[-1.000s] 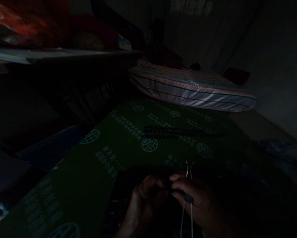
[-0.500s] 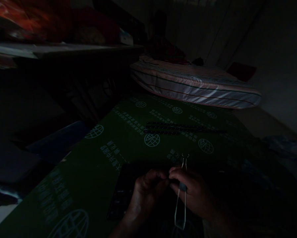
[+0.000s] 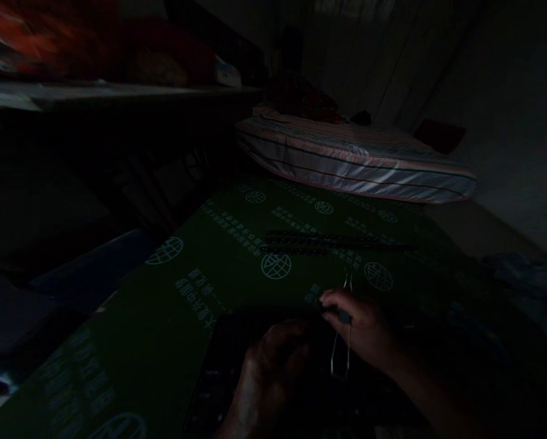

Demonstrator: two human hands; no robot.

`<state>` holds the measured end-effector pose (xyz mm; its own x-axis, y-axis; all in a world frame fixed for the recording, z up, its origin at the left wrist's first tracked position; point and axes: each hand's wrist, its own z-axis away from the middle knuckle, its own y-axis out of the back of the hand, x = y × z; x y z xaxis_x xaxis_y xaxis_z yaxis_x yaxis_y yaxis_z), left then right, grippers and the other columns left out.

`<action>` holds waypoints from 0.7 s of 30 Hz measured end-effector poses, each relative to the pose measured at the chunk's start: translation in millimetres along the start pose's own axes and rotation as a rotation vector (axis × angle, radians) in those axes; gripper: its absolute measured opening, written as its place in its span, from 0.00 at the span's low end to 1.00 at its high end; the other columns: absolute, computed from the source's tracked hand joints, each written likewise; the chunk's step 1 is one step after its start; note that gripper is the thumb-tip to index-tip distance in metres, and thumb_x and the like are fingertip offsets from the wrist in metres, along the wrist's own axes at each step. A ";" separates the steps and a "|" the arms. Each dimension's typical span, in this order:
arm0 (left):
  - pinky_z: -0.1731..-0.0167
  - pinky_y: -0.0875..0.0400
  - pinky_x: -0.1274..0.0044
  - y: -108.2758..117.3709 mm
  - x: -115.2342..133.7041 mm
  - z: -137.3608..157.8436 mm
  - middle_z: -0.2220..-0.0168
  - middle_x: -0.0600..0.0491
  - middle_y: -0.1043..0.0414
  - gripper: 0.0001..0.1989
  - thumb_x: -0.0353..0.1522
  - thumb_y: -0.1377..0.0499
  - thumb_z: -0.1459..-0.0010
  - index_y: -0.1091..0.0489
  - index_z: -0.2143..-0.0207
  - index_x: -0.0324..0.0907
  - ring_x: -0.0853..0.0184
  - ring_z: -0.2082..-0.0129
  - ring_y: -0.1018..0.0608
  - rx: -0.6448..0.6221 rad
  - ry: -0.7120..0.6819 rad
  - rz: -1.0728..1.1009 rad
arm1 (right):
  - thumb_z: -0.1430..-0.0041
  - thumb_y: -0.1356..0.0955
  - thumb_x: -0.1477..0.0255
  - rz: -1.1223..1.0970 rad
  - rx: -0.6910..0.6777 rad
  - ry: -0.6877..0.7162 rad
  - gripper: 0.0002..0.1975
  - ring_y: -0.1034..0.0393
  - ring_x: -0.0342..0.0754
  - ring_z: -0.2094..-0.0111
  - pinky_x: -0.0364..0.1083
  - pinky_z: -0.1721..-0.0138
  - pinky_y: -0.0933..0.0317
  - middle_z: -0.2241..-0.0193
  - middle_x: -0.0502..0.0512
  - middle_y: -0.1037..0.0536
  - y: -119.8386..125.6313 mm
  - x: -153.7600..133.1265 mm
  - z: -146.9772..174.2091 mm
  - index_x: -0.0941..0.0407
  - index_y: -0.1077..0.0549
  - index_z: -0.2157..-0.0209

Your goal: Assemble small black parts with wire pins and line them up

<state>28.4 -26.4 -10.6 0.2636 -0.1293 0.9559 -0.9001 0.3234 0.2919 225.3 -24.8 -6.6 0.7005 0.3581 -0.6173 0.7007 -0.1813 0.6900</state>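
A keycap puller [image 3: 344,316] with a grey handle and bright wire loops is in my right hand [image 3: 362,326], held across the fingers. Thumb and forefinger of that hand are pinched together at a small dark piece too dim to name. My left hand [image 3: 273,366] lies lower, curled over a dark keyboard [image 3: 209,378], its fingertips lost in shadow. Most of the keyboard is hidden by my hands and the darkness. Beyond it, dark strips [image 3: 296,250] that look like rows of keycaps lie side by side on the green board [image 3: 227,268].
A striped mattress [image 3: 360,164] lies across the far end of the board. At the left stands a raised shelf [image 3: 117,91] with an orange bag [image 3: 49,36] on it. Something blue [image 3: 90,262] is below the board's left edge. The room is very dark.
My right hand has moved up and to the right with the keycap puller, away from the left hand. The left hand has dropped slightly, and the two no longer meet.
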 end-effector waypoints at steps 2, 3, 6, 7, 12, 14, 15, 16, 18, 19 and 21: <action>0.61 0.26 0.77 1.4 0.9 0.2 0.60 0.54 0.24 0.11 0.31 0.42 0.48 0.27 0.61 0.47 0.65 0.61 0.22 -0.010 -0.017 -0.069 | 0.49 0.35 0.77 0.048 0.048 -0.055 0.08 0.28 0.46 0.65 0.45 0.63 0.34 0.68 0.50 0.24 6.5 26.7 -16.2 0.52 0.30 0.67; 0.62 0.26 0.77 2.1 1.6 0.4 0.61 0.54 0.24 0.10 0.31 0.42 0.47 0.27 0.61 0.47 0.65 0.62 0.22 -0.017 -0.028 -0.093 | 0.50 0.35 0.77 0.068 0.056 -0.069 0.08 0.28 0.46 0.65 0.46 0.63 0.34 0.69 0.50 0.24 9.1 40.5 -24.8 0.52 0.30 0.67; 0.63 0.25 0.79 3.5 3.6 1.2 0.63 0.54 0.24 0.08 0.31 0.43 0.46 0.27 0.63 0.47 0.66 0.63 0.22 -0.036 -0.070 -0.140 | 0.52 0.34 0.77 0.139 0.097 -0.103 0.07 0.29 0.47 0.67 0.46 0.64 0.35 0.72 0.50 0.25 13.0 75.7 -47.2 0.53 0.30 0.69; 0.64 0.26 0.79 3.8 3.8 1.3 0.63 0.55 0.24 0.08 0.32 0.43 0.46 0.27 0.63 0.47 0.67 0.64 0.22 -0.039 -0.083 -0.150 | 0.52 0.34 0.77 0.160 0.096 -0.106 0.07 0.29 0.47 0.68 0.46 0.64 0.35 0.72 0.50 0.25 12.9 84.3 -52.7 0.53 0.30 0.70; 0.65 0.26 0.80 3.8 -1.1 -0.7 0.64 0.55 0.25 0.07 0.32 0.43 0.45 0.28 0.63 0.47 0.68 0.65 0.22 -0.052 -0.144 -0.167 | 0.54 0.34 0.78 0.177 0.072 -0.105 0.08 0.30 0.46 0.68 0.46 0.64 0.36 0.71 0.50 0.25 7.0 108.4 -65.7 0.54 0.30 0.69; 0.65 0.26 0.79 3.9 -3.6 -1.5 0.64 0.54 0.25 0.07 0.33 0.43 0.44 0.28 0.63 0.46 0.68 0.65 0.23 -0.075 -0.164 -0.161 | 0.54 0.35 0.78 0.141 0.071 -0.110 0.10 0.29 0.46 0.67 0.47 0.62 0.36 0.70 0.50 0.25 4.4 113.4 -67.8 0.54 0.29 0.67; 0.65 0.26 0.77 4.2 -4.3 -1.5 0.63 0.53 0.26 0.07 0.34 0.43 0.44 0.29 0.62 0.44 0.68 0.65 0.23 -0.085 -0.169 -0.159 | 0.54 0.35 0.78 0.122 0.071 -0.112 0.11 0.29 0.46 0.66 0.47 0.62 0.36 0.69 0.50 0.25 3.4 115.5 -68.7 0.54 0.29 0.66; 0.64 0.26 0.75 4.6 -4.6 -1.1 0.61 0.52 0.27 0.08 0.34 0.44 0.42 0.29 0.61 0.43 0.67 0.64 0.24 -0.092 -0.172 -0.159 | 0.53 0.35 0.78 0.106 0.068 -0.112 0.11 0.29 0.46 0.66 0.47 0.61 0.35 0.68 0.51 0.24 2.6 117.4 -69.6 0.54 0.29 0.65; 0.63 0.27 0.71 5.8 -4.1 0.4 0.57 0.49 0.29 0.11 0.35 0.46 0.41 0.32 0.58 0.41 0.66 0.62 0.25 -0.105 -0.178 -0.162 | 0.53 0.35 0.78 0.089 0.064 -0.106 0.12 0.29 0.46 0.66 0.47 0.61 0.35 0.67 0.52 0.24 1.6 120.6 -70.9 0.54 0.29 0.64; 0.62 0.28 0.69 6.4 -3.5 1.3 0.56 0.48 0.30 0.12 0.35 0.46 0.40 0.33 0.56 0.40 0.65 0.61 0.26 -0.109 -0.179 -0.164 | 0.52 0.35 0.78 0.088 0.066 -0.103 0.12 0.29 0.46 0.65 0.47 0.61 0.35 0.67 0.52 0.24 1.3 121.9 -71.3 0.54 0.29 0.64; 0.60 0.29 0.68 7.3 -2.1 2.8 0.54 0.48 0.32 0.12 0.35 0.47 0.40 0.34 0.54 0.41 0.65 0.60 0.26 -0.117 -0.181 -0.168 | 0.52 0.35 0.78 0.089 0.077 -0.098 0.12 0.28 0.47 0.65 0.48 0.60 0.35 0.66 0.53 0.23 1.0 123.7 -71.4 0.55 0.29 0.63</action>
<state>20.3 -26.4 -10.5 0.3298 -0.3526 0.8757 -0.8001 0.3880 0.4576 303.0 84.8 -55.4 0.7676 0.2470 -0.5914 0.6408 -0.2794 0.7151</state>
